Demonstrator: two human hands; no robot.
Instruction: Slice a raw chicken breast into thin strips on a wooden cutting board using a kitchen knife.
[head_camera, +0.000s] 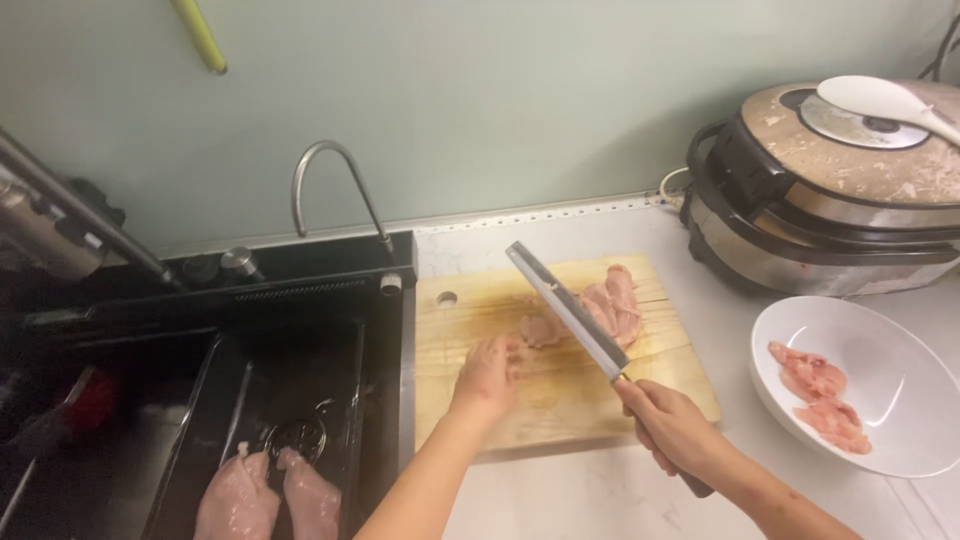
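On a wooden cutting board lie pieces of raw chicken. My left hand rests on the board with its fingertips touching a small piece of chicken. Gripped in my right hand is the handle of a long rectangular knife. Its blade points up and to the left, above the board and next to the chicken.
A white bowl with two chicken slices stands at the right. A rice cooker with a white spoon on its lid sits behind it. At the left, a black sink with a faucet holds raw chicken pieces.
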